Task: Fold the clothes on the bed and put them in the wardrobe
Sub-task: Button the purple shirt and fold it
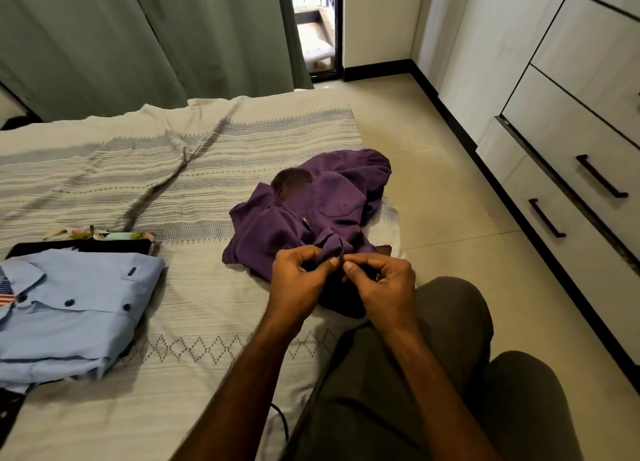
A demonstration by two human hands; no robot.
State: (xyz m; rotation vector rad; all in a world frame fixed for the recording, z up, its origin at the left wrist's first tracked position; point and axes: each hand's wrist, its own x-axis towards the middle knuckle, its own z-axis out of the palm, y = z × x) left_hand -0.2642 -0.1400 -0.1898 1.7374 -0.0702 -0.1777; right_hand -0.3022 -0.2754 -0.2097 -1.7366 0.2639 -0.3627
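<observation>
Both hands, left hand (300, 280) and right hand (381, 284), grip tight, pinch the purple shirt (311, 211) on the bed (194, 322)

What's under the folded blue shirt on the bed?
Under the blue shirt lies a black garment, and past it a floral cloth peeks out. The shirt covers most of both, so how they are folded stays hidden.

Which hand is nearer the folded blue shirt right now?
Left. The left hand pinches the purple shirt, just right of the blue shirt; the right hand pinches farther right.
</observation>
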